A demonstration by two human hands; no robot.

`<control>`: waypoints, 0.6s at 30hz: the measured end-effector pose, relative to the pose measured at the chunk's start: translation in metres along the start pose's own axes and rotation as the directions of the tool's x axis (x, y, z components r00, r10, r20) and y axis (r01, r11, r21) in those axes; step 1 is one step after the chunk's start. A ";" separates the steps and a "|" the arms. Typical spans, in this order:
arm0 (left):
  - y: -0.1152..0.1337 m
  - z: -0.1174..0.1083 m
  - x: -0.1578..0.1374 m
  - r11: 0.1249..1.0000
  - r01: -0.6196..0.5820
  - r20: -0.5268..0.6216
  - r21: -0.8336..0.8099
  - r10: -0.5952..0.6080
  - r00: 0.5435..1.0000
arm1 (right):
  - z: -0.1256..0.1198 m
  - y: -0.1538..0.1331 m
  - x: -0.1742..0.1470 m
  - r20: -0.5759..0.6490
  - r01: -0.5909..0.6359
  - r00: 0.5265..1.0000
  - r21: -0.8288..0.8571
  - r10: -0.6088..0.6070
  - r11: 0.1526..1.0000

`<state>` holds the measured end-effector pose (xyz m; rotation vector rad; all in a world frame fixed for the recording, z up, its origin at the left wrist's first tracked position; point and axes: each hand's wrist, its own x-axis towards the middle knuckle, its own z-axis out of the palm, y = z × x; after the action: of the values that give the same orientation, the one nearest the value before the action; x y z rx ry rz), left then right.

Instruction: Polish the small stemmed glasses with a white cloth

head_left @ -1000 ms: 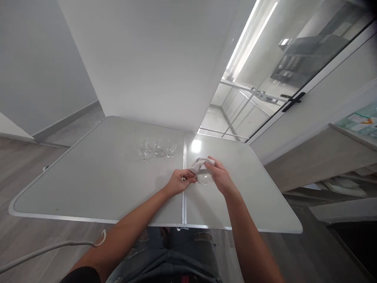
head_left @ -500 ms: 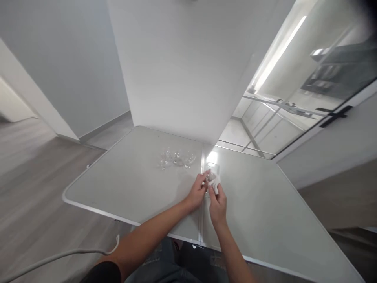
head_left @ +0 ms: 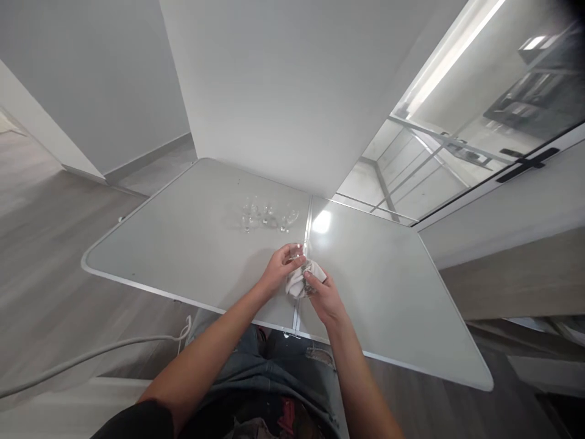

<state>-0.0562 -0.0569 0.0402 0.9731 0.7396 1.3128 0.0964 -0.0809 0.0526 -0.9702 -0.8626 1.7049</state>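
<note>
My left hand (head_left: 285,266) is closed around a clear glass (head_left: 304,266) above the table's middle seam. Over the glass's near side is bunched a white cloth (head_left: 297,284). My right hand (head_left: 322,294) pinches this cloth against the glass, thumb on top. Fingers and cloth hide much of the glass, so its full shape does not show. Farther back on the left half of the table stands a group of several small clear glasses (head_left: 267,218), apart from both hands.
The pale grey folding table (head_left: 192,244) has a metal rim and a metal seam (head_left: 308,222) across it. A white wall (head_left: 283,91) rises behind its far edge. At right is a glass door with a black handle (head_left: 528,164). A white cable (head_left: 123,342) hangs at lower left.
Both hands have drawn nearer to my body and slightly left with the glass and cloth. The cloth now covers more of the glass's near side. The view has tilted downward.
</note>
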 end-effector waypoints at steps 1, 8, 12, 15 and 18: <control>0.004 -0.001 -0.001 0.995 0.042 0.045 -0.091 -0.038 0.998 | 0.000 -0.001 -0.001 0.044 -0.042 0.998 -0.009 0.042 0.999; 0.007 0.016 -0.004 0.995 -0.100 -0.321 -0.021 0.088 0.943 | 0.003 0.000 0.001 0.135 0.305 0.948 -0.645 -0.288 0.701; 0.012 0.012 -0.004 0.965 0.000 -0.171 -0.262 -0.046 0.984 | 0.010 -0.006 0.000 0.119 0.243 0.970 -0.562 -0.213 0.791; 0.022 0.006 -0.007 0.912 0.047 -0.081 -0.408 -0.087 0.993 | 0.012 -0.014 -0.002 0.144 -0.085 0.984 -0.149 0.106 0.985; 0.031 0.011 -0.018 0.955 -0.035 -0.176 -0.295 -0.018 0.984 | 0.014 -0.018 -0.008 0.111 -0.185 0.977 -0.006 0.184 0.983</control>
<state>-0.0629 -0.0767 0.0712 0.6237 0.6481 1.4827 0.0925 -0.0845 0.0764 -0.9850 -0.8615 1.9337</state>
